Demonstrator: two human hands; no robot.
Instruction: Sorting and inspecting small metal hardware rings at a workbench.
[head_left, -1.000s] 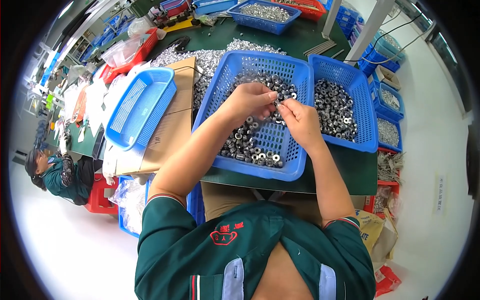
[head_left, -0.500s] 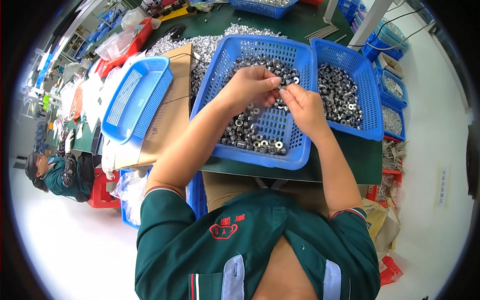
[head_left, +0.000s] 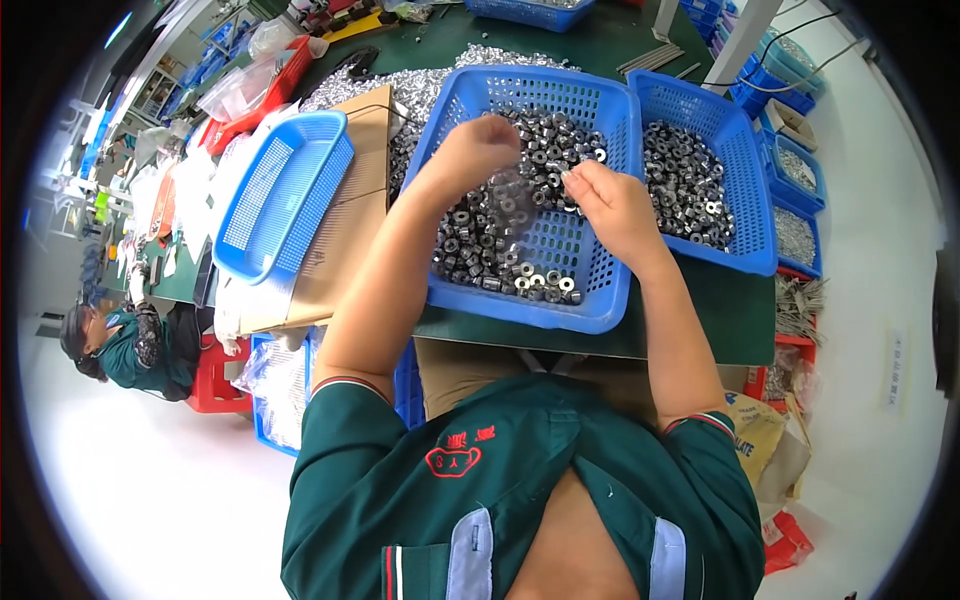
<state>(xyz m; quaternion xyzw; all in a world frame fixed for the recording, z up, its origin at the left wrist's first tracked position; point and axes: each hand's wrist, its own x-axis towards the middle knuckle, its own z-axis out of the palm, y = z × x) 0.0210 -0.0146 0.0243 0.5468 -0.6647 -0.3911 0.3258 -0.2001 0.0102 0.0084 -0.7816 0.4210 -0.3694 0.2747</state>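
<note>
A blue plastic basket with slotted walls stands before me, holding many small dark metal rings, some with pale faces. Over its left half is my left hand, fingers curled but smeared by motion, so its grip does not show. Just below it a dark blur hangs above the rings. My right hand is over the basket's right side, thumb and fingers pinched together. Whatever sits at those fingertips is too small to make out. The two hands are apart.
A second blue basket of similar rings adjoins on the right. Left, an empty-looking blue basket rests on cardboard. Shiny silver parts are heaped behind. A person sits at far left. Metal rods lie at the back.
My hands, together over the basket before, have separated. The left has moved left and slightly up; the right stays near its earlier place. The view has shifted a little.
</note>
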